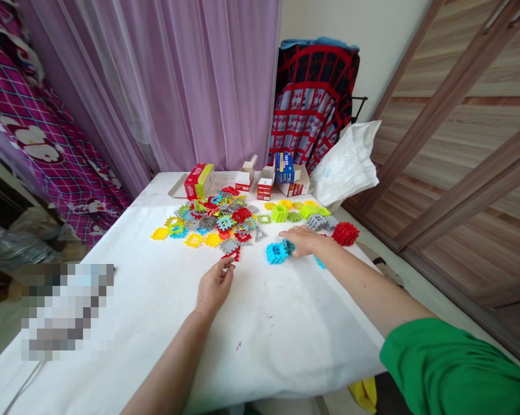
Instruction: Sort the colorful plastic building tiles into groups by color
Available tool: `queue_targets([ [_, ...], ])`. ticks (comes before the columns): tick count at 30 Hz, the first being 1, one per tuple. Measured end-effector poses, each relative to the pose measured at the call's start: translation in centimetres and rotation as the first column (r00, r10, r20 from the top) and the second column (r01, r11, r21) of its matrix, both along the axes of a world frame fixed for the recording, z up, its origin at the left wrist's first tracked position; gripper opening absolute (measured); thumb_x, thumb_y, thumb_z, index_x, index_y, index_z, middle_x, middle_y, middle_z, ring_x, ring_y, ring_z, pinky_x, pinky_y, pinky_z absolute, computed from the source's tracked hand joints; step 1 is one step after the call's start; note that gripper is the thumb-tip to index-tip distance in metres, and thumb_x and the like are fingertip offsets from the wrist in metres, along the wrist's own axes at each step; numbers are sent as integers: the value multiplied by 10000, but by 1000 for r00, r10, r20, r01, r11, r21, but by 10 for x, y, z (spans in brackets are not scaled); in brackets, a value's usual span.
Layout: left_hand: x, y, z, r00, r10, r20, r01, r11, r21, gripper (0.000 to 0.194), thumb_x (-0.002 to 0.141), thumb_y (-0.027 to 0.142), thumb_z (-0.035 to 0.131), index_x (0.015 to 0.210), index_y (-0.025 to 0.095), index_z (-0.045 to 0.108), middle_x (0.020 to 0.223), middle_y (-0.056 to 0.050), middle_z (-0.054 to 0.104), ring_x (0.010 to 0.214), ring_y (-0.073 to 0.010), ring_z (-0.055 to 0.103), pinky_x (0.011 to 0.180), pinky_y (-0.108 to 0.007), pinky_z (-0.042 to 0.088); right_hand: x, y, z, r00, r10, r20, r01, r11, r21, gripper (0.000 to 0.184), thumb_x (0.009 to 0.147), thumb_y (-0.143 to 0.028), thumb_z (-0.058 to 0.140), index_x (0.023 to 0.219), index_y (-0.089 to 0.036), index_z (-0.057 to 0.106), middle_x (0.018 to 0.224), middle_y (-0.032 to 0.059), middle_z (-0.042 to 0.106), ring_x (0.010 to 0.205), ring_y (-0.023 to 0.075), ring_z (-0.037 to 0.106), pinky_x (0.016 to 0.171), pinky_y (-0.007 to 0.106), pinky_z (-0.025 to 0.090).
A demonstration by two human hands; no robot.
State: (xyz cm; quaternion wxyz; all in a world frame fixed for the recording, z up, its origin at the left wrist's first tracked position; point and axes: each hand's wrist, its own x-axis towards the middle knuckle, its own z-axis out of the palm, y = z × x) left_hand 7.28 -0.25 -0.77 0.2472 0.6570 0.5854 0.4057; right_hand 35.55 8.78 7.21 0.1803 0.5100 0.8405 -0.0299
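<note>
My left hand [215,283] is closed in a pinch, its fingertips at a thin red triangular plastic piece [237,253] near the front of a mixed pile. Reaching across to the right, my right hand [303,241] curls over a dark teal plastic piece [288,246], partly hidden by the fingers. Right beside that piece sits a bright blue stack of interlocking pieces [276,253]. The colourful pile of flat interlocking pieces [219,216] lies beyond my left hand. Past my right hand are a red stack [345,233], a grey stack [315,222] and a lime-green stack [280,213].
Small boxes, among them a red-and-yellow one [199,181] and a blue one [284,167], stand along the far edge of the white-covered table [260,334]. A white plastic bag [346,161] is at the back right. A blurred object [72,311] lies at the left edge.
</note>
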Motion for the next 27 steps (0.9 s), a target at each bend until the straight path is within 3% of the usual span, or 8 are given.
queue_targets([
  [5,-1,0,-1,1000,-8,-7,8,1000,-31,321,837,367,451,1068,240,636,852,-3,740,600,-122,646,597,-231,504,29,2,4,988,-53,-142,54,999,2,857,679,-312,663,1461,-175,338,1414,153,469,1271,319,452,1013,410,367],
  [9,-1,1,0,1000,-8,6,8,1000,-27,324,832,385,457,1063,243,636,876,-9,744,622,-128,660,609,-232,511,69,-11,15,984,-134,-114,136,991,12,698,675,-324,657,1350,-220,509,1327,120,555,1211,326,497,973,420,398],
  [12,-1,1,1,1000,-9,6,9,999,-35,320,828,387,465,1060,253,641,852,3,750,616,-130,668,606,-228,514,86,-32,17,993,-110,-42,109,994,-19,687,635,-340,679,1302,-229,558,1253,127,594,1181,346,503,936,446,406],
  [18,-1,0,6,1000,2,-31,-3,999,-34,305,817,392,475,1027,256,649,822,11,755,617,-136,682,604,-226,514,86,-55,-1,998,-53,-35,53,998,22,763,623,-239,654,1368,-200,491,1267,159,564,1187,330,480,988,444,333],
  [27,0,0,7,999,8,-38,-9,999,-38,311,816,401,473,1023,250,651,812,9,750,620,-139,677,598,-230,516,76,-28,-6,999,-33,-40,36,995,92,767,641,-323,651,1371,-182,463,1178,145,594,1114,311,514,961,394,339],
])
